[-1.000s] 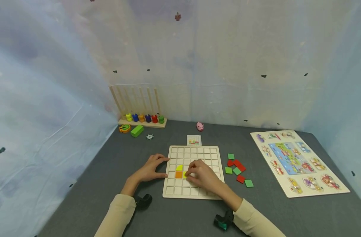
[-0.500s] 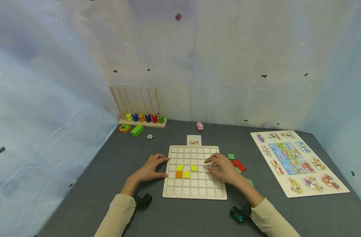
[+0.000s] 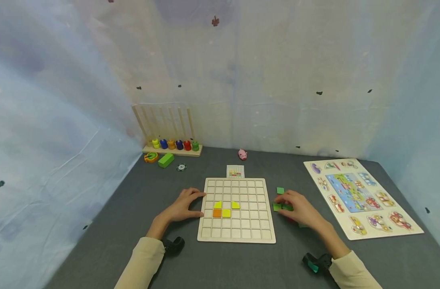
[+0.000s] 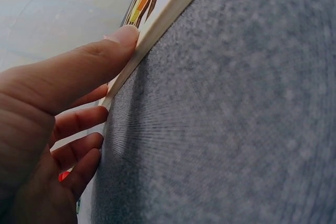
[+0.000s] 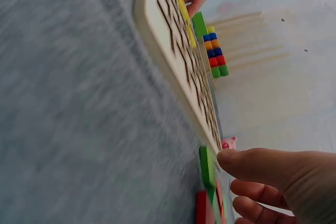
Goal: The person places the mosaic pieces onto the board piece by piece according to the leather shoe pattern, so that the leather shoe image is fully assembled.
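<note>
— Two hands in view. Where does each stand?

— Left hand (image 3: 182,205) lies on the grey table (image 3: 108,237) against the left edge of the wooden grid board (image 3: 238,235). Its fingers are nearly straight; the thumb tip presses the board's rim in the left wrist view. It grasps nothing.

— And the other?

— Right hand (image 3: 297,206) sits on the loose tiles just right of the board. Its fingertips rest on a green square tile (image 3: 277,207); the thumb is at that tile's edge in the right wrist view. Whether the tile is pinched or merely touched, I cannot tell.

— Contents of the board?

— Four pieces, left of centre: two yellow pieces (image 3: 218,204) in the upper row, an orange tile (image 3: 217,213) and a yellow square (image 3: 226,213) below.

— Surroundings?

— Another green tile (image 3: 280,190) lies apart, behind the hand. A pattern card (image 3: 235,171) lies behind the board, an animal peg puzzle (image 3: 361,196) far right, a ring-stacking rack (image 3: 171,146) at the back.
</note>
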{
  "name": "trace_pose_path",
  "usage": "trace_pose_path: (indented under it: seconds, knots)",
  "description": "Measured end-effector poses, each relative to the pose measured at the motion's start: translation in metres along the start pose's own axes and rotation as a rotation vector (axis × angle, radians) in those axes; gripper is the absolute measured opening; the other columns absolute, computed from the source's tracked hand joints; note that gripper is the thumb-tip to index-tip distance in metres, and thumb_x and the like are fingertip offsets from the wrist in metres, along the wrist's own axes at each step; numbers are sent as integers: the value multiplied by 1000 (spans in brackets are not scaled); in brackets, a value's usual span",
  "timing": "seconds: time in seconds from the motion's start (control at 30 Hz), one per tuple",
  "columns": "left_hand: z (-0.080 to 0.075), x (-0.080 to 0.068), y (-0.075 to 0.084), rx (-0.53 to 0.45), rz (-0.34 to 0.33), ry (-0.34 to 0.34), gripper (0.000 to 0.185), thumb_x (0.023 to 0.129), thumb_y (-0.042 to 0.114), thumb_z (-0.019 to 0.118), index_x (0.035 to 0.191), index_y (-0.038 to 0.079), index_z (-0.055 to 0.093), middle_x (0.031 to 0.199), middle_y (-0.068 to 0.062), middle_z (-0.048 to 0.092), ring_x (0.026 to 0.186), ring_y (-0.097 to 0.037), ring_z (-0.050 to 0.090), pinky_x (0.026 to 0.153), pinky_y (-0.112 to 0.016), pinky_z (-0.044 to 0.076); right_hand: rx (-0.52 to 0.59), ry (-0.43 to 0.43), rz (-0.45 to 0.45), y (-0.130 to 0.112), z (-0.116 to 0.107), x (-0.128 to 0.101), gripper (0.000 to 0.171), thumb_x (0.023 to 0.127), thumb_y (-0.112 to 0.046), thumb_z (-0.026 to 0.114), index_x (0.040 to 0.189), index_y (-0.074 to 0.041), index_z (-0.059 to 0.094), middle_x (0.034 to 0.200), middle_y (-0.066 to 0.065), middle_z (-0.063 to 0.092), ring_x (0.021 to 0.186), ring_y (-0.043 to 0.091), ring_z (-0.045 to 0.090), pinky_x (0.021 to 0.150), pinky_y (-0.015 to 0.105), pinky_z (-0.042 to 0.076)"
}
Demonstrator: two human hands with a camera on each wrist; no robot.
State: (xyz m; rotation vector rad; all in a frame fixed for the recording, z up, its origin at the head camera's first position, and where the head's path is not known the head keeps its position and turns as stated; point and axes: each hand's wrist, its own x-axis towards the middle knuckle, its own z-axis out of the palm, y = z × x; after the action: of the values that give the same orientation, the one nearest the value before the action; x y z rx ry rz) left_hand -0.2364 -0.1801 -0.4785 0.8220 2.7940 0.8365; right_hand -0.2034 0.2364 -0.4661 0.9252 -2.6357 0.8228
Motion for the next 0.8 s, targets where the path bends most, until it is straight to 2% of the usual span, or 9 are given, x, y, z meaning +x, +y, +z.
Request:
trace_pose_path:
  seconds: [0.13,0.3,0.4,0.6,0.8]
  knots:
    - [1,0,-2,10,4,5,66,79,38,73,136,15,49,127,-7,43,114,-26,35,95,-50,33,-25,4,40,4,-1,-8,27,76,-10,77,101,-7,68,95,4,60,75,17,53,64,28,43]
    - [3,-1,-6,17,35,16,65,80,40,72,135,14,49,128,-8,43,115,-26,35,95,-51,33,-178,1,194,3,-1,-16,26,77,-20,77,99,-10,68,93,4,58,76,17,56,61,32,45]
    - [3,-2,-7,10,38,12,66,80,40,72,136,14,49,129,-8,43,115,-27,35,95,-51,33,-244,-26,244,2,-1,-17,25,78,-24,76,98,-10,69,92,4,57,76,16,55,60,32,44]
    - [3,-1,-6,0,15,4,66,80,39,72,136,16,48,130,-7,42,116,-26,34,97,-51,32,-169,-105,173,3,-10,-17,25,78,-14,75,103,-11,70,88,1,54,73,13,48,61,28,39]
    - [3,-1,-5,9,22,17,66,79,40,73,136,15,49,129,-8,43,115,-26,35,96,-51,33,-137,-123,168,3,-14,-16,23,77,-12,75,98,-7,69,86,0,57,74,13,53,64,29,45]
